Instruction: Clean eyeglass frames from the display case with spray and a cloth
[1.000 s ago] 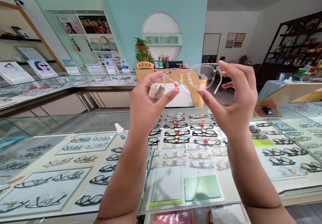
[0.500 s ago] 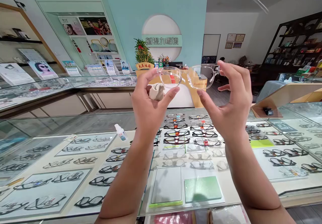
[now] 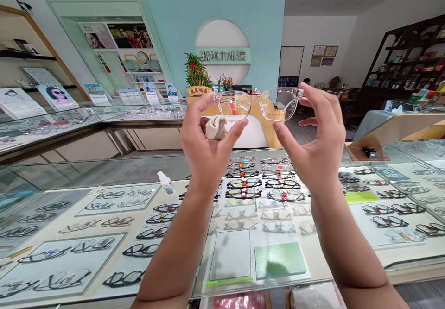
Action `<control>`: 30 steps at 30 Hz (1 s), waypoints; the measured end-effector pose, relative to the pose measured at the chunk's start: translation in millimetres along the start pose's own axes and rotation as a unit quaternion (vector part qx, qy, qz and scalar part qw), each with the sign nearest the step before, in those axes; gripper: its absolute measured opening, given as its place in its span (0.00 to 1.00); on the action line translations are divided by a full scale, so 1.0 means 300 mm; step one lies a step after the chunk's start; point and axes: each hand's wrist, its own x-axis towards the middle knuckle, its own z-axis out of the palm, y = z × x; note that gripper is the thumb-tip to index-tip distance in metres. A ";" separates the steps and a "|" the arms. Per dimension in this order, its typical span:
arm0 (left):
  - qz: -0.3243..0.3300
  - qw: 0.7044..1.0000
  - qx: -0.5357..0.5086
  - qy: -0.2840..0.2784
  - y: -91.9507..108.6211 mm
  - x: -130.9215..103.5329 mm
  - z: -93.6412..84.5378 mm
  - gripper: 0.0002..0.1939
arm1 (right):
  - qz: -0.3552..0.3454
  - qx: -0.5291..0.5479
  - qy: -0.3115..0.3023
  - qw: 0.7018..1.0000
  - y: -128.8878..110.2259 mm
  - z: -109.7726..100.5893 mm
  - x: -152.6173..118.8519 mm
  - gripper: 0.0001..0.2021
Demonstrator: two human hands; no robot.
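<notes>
- A small white plastic bottle with a blue-marked label [image 3: 166,183] stands on the glass-topped display counter [image 3: 139,214], below and well to the left of the clear, round-lensed, plastic-looking eyeglasses [image 3: 255,97].
- The left hand [image 3: 205,142] pinches the left side of the eyeglasses, forefinger at the upper outer corner, thumb by the lower rim.
- A bunched beige cloth [image 3: 215,127] sits in that same hand, just below and left of the eyeglasses' left lens.
- Rows of dark and clear spectacles with orange-red tags [image 3: 244,191] lie below the eyeglasses, well apart from them.
- The eyeglasses themselves are up in the air between both hands, roughly level, front spread across the view. The step in hand looks like checking the lenses; the temple arms are too faint to follow.
- A flat green rectangular pad [image 3: 280,259] lies far below the eyeglasses, slightly right.
- The right hand [image 3: 313,137] pinches their right side, forefinger at the upper corner, thumb near the lower rim. The next move probably calls for a light grip on the rims, thumbs off the lenses, and the cloth within reach for any smudge.
</notes>
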 end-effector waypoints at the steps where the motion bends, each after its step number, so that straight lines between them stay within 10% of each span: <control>1: 0.005 1.000 0.010 0.009 0.001 -0.003 -0.001 0.35 | 0.006 0.003 -0.007 1.000 0.005 -0.001 0.000 0.32; 30: 0.077 0.995 -0.018 0.058 -0.029 -0.019 0.022 0.35 | 0.119 0.021 -0.136 0.983 0.049 0.009 0.007 0.20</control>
